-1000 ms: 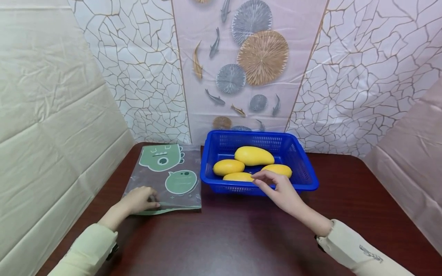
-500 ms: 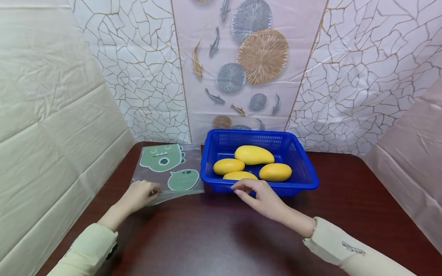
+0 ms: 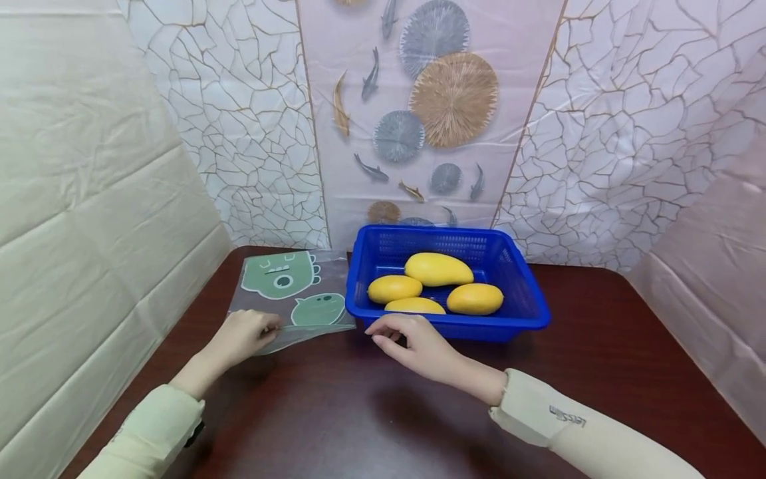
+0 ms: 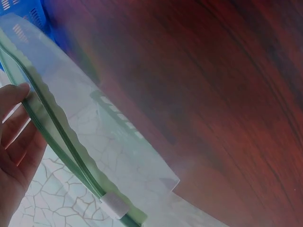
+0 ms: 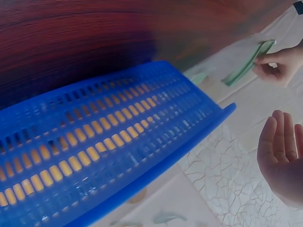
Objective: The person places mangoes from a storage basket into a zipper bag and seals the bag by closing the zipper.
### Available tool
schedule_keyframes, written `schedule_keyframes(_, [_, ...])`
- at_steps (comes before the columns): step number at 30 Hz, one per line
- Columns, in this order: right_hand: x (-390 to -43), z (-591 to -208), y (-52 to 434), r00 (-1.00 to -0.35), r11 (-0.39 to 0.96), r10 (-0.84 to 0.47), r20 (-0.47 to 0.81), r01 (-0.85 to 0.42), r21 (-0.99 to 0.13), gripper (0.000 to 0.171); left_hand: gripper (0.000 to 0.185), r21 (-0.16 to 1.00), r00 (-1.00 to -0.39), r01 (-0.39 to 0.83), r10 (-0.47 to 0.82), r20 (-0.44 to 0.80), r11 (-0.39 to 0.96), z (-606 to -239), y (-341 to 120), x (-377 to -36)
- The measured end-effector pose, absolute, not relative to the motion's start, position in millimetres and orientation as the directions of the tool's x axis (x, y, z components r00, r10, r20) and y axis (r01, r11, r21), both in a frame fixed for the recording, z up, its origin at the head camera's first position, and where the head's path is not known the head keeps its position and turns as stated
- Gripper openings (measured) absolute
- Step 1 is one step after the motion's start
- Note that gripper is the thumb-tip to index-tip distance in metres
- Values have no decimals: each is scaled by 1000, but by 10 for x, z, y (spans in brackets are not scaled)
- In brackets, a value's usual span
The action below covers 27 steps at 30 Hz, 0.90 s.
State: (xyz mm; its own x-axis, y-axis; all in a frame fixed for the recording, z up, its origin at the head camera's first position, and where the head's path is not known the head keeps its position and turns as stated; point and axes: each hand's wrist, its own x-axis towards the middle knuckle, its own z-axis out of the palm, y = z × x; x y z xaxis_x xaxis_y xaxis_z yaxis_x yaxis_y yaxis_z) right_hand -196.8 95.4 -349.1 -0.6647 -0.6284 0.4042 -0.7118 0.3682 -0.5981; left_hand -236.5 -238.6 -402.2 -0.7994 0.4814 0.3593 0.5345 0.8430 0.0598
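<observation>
L hand (image 3: 242,336) sits at the near-left of the table, fingers curled, pinching the near edge of a clear zip bag (image 3: 293,296) — the wrist view shows fingertips (image 4: 19,92) on the green zip strip (image 4: 57,137), with the white slider (image 4: 113,206) further along it. The bag's near edge is lifted a bit off the wood; the rest lies flat, just left of the basket and touching or nearly touching its wall (can't tell which). Two green cartoon dino heads are printed on it.

R hand (image 3: 409,339) hovers just in front of the basket's near-left corner, palm down-ish, thumb and forefinger reaching toward the bag's near-right corner. Fingers are loosely bent and hold nothing — the right wrist view shows that hand (image 5: 284,151) relaxed, fingers together and empty. Both arms wear pale cream sleeves; the R sleeve (image 3: 562,426) has small dark lettering.

Blue plastic basket (image 3: 526,299) with slotted walls sits mid-table toward the back. Inside: four yellow mangoes — the largest (image 3: 438,269) at the back, one at left (image 3: 394,289), one at right (image 3: 475,299), one at the front (image 3: 415,306) partly hidden by the near rim.

The table (image 3: 598,372) is dark reddish-brown wood w/ a gloss. Behind it hangs a backdrop (image 3: 443,100) of white crackle pattern, the centre panel printed w/ fish and round fan shapes. Creased cream sheeting (image 3: 90,166) closes the left side, pinkish sheeting (image 3: 718,253) the right.
</observation>
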Motion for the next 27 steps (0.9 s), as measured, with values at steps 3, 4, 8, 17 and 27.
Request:
schedule_keyframes(3, [-1978,-3481,831,-643,360,-651,403,-729,-582,17,10,45,-793,535,483,371,844,-4005,-2395,-2349])
schedule_keyframes(4, [-1985,-3483,795,-634,358,-659,403,-737,-573,17,10,41,-791,536,485,374,843,-4000,-2397,-2344])
schedule_keyframes(8, [-2014,-3490,672,-613,362,-678,405,-758,-542,18,11,29,-785,541,492,377,841,-3991,-2394,-2338])
schedule_keyframes(17, [-2100,-3512,465,-613,346,-683,398,-751,-563,18,10,27,-772,548,493,401,836,-4002,-2367,-2343])
schedule_keyframes(27, [-2212,-3642,197,-592,394,-691,416,-790,-470,17,9,26,-767,548,490,414,836,-3960,-2383,-2339])
